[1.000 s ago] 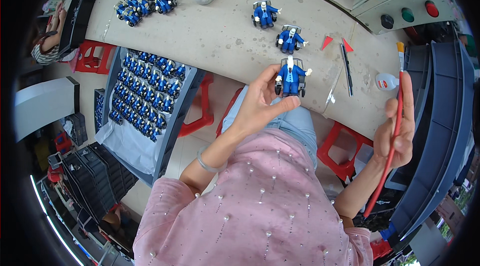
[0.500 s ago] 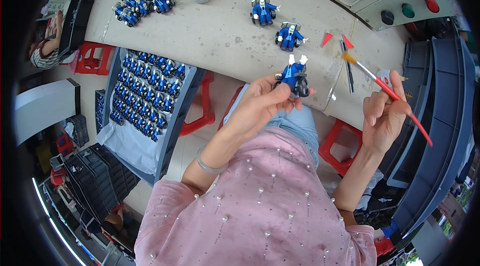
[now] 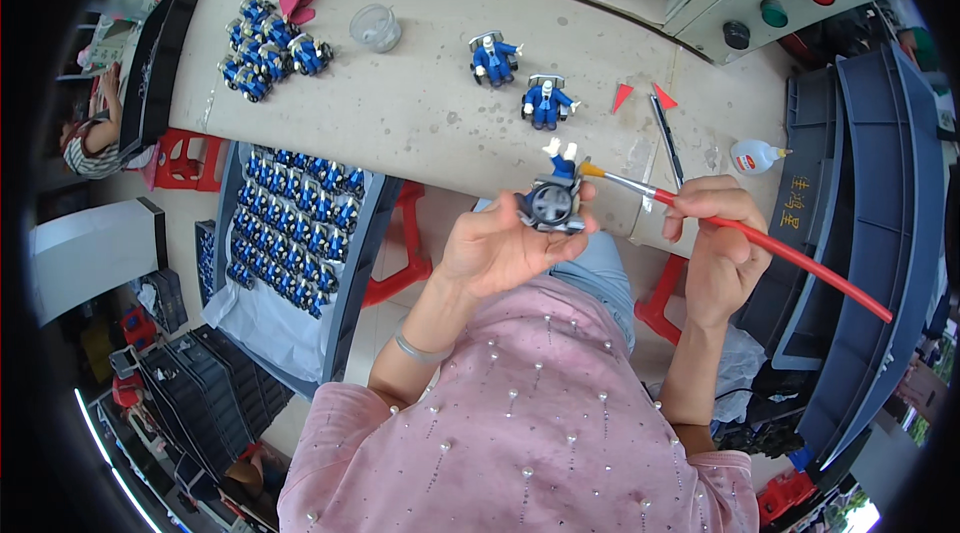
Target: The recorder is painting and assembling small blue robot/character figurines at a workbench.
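Note:
My left hand (image 3: 503, 251) is closed around a small wheelchair figurine (image 3: 552, 201) in blue with white hands and head, a dark wheel facing up. In my right hand (image 3: 722, 238) is a paintbrush (image 3: 800, 261) with a red handle. Its yellowish bristles reach the figurine's blue upper part and seem to touch it. Two like figurines stand on the table just beyond, a nearer seated figure (image 3: 546, 105) and a farther seated figure (image 3: 494, 61).
A cluster of figurines (image 3: 262, 51), a pink cloth (image 3: 296, 3) and a clear cup (image 3: 375, 30) lie far left on the table (image 3: 420, 123). Figurines fill a tray (image 3: 345, 318) at left. Right are red triangles (image 3: 664, 97), a dark pen (image 3: 668, 138), a glue bottle (image 3: 757, 157) and grey crates (image 3: 860, 223).
The paintbrush has moved left and down to the figurine. My left hand has turned the figurine so its wheel faces up. The whole view has shifted slightly.

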A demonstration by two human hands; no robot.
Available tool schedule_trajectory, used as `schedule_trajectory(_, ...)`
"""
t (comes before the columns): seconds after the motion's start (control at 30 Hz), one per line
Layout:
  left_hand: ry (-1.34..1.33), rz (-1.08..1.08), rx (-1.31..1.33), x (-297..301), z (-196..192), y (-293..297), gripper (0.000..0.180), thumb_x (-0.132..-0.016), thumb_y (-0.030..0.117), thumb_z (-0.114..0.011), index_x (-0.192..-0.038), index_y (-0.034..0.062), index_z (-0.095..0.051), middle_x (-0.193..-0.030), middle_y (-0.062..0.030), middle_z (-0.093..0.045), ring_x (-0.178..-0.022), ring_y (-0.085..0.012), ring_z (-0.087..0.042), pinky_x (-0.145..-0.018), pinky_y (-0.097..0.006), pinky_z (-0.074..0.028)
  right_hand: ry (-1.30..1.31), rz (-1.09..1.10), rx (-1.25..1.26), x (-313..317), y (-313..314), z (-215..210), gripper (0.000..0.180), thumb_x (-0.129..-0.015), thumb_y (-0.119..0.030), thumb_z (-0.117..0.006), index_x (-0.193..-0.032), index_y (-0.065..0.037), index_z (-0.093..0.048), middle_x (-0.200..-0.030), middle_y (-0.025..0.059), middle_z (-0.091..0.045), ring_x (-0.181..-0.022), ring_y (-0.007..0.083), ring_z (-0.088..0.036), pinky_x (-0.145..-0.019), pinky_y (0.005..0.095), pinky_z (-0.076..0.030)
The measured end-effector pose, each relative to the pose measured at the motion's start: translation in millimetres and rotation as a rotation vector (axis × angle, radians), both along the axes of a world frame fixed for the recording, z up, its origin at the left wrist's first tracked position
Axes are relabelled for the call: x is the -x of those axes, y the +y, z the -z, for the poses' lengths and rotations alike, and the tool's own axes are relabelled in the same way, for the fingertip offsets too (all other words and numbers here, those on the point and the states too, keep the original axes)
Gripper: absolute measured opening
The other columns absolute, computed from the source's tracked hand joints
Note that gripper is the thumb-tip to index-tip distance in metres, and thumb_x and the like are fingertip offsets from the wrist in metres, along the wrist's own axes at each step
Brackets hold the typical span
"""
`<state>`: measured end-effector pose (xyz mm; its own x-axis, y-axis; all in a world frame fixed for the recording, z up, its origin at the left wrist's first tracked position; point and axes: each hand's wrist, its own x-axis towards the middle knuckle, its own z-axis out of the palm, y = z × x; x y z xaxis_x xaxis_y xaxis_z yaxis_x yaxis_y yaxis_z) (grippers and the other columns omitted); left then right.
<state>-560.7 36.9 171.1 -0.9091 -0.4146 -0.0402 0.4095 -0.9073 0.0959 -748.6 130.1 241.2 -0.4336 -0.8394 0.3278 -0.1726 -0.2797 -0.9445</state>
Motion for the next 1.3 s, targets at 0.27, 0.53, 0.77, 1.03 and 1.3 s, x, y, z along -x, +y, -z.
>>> schedule_trajectory(0.27,0.308,0.079,-0.021,9.6,13.6,-4.3,0.074,-0.090,0.045,-0.056,-0.138,-0.0058,-0.032,-0.124,-0.0237,-0.051,-0.080,-0.0242,-0.051,-0.066,-0.028,-0.040,-0.130,-0.009,0.061,-0.7,0.0,-5.6,0.057,-0.093,-0.049,-0.050,-0.092,0.006,-0.063,-0.082,0.0124,-0.059,-0.063,0.0134,-0.056,-0.056,0.0248,-0.043)
schedule_trajectory(0.53,0.253,0.110,-0.253,12.7,5.1,5.1,0.066,-0.094,0.044,-0.052,-0.133,-0.0078,-0.038,-0.120,-0.0193,-0.050,-0.080,-0.0226,-0.048,-0.067,-0.029,-0.038,-0.085,-0.013,0.042,-6.0,-5.5,-4.2,0.036,-0.093,-0.032,-0.059,-0.090,0.003,-0.066,-0.084,0.0100,-0.063,-0.068,0.0138,-0.056,-0.060,0.0244,-0.042)
schedule_trajectory(0.77,0.200,0.100,-0.276,14.6,-8.3,6.4,0.066,-0.094,0.047,-0.048,-0.131,-0.0075,-0.038,-0.114,-0.0192,-0.052,-0.085,-0.0239,-0.050,-0.075,-0.032,-0.042,0.266,0.250,-0.009,2.7,-7.6,-15.1,0.013,-0.088,-0.008,-0.063,-0.085,0.003,-0.068,-0.087,0.0096,-0.066,-0.076,0.0168,-0.060,-0.069,0.0276,-0.047)
schedule_trajectory(1.03,-0.743,-0.264,0.744,22.4,-21.6,18.8,0.038,-0.090,0.024,-0.065,-0.112,-0.0010,-0.044,-0.093,-0.0112,-0.059,-0.079,-0.0123,-0.054,-0.069,-0.025,-0.043,-0.097,0.020,-0.300,-19.5,-6.7,9.2,0.019,-0.080,0.004,-0.068,-0.098,0.002,-0.062,-0.096,0.0098,-0.065,-0.086,0.0142,-0.062,-0.076,0.0266,-0.050)
schedule_trajectory(1.3,-0.938,-0.300,0.910,23.7,-14.9,19.1,0.049,-0.077,0.029,-0.079,-0.098,0.0009,-0.045,-0.073,0.0001,-0.048,-0.064,-0.0069,-0.041,-0.057,-0.023,-0.037,-0.326,0.062,-0.318,-20.2,-5.3,26.7,0.011,-0.085,0.003,-0.064,-0.091,-0.001,-0.055,-0.098,0.0111,-0.064,-0.095,0.0154,-0.063,-0.085,0.0279,-0.049)
